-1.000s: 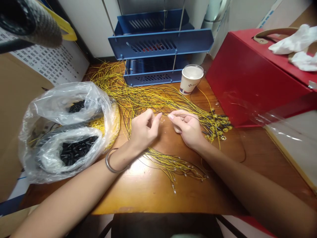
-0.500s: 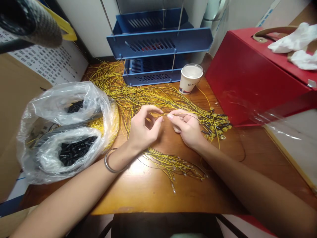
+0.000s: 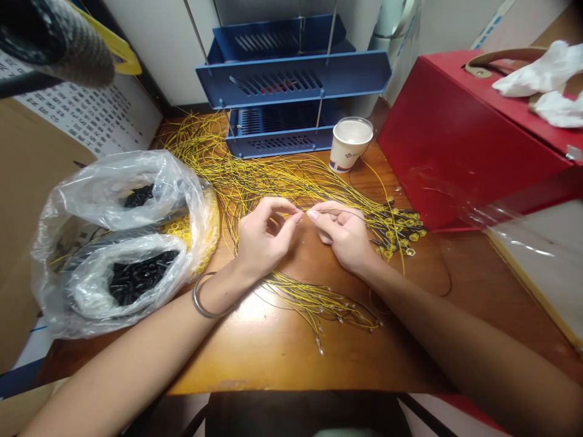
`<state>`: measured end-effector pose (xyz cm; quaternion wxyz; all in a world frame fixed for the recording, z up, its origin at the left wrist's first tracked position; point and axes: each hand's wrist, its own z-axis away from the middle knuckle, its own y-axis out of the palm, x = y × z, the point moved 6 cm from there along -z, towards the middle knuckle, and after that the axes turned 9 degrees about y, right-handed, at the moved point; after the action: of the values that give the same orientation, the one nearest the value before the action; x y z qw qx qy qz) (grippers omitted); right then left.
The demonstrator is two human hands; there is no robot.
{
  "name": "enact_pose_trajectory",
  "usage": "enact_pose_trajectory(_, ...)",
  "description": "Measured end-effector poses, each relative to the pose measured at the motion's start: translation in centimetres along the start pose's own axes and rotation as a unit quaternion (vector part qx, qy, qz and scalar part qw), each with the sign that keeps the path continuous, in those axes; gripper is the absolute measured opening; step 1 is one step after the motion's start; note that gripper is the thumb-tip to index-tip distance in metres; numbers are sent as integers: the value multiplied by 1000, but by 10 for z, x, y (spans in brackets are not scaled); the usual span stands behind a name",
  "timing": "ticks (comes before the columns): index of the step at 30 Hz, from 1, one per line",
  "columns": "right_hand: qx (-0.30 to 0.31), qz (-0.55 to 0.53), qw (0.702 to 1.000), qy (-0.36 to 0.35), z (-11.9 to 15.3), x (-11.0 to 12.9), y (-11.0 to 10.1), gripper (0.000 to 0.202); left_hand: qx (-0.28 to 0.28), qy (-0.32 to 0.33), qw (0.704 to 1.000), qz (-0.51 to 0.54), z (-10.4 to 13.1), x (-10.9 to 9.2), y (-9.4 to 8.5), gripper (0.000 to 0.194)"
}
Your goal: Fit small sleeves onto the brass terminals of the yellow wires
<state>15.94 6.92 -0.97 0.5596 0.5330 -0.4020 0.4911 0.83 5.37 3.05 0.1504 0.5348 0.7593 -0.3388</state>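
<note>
My left hand (image 3: 265, 235) is closed in a pinch, thumb and forefinger meeting on a thin wire (image 3: 304, 212) at mid-table. Close beside it, my right hand (image 3: 344, 235) pinches the same wire, its fingertips almost touching the left ones. What sits on the wire between the fingertips is too small to make out. Behind both hands spreads a large tangle of yellow and black wires (image 3: 273, 173). Its right end carries yellow hexagonal caps (image 3: 401, 233) with black sleeves. Nearer me lies a smaller bundle of wires (image 3: 300, 291) with small clear tips.
On the left stands an open clear plastic bag (image 3: 50, 243) holding black sleeves (image 3: 141, 276) and yellow caps (image 3: 207, 227). A blue tray rack (image 3: 296, 76), a paper cup (image 3: 348, 149) and a red box (image 3: 464, 139) line the back and right. A dark cylindrical object (image 3: 86, 51) hangs at upper left.
My left thumb and forefinger have come together into a pinch on the wire, after being slightly apart. My right hand has hardly moved.
</note>
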Motion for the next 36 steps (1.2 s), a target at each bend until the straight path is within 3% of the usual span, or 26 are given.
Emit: enact_pose_trajectory(36,2,23,1000,-6,1,0,0,21,24,12,1000,-9,0,-1,2,10)
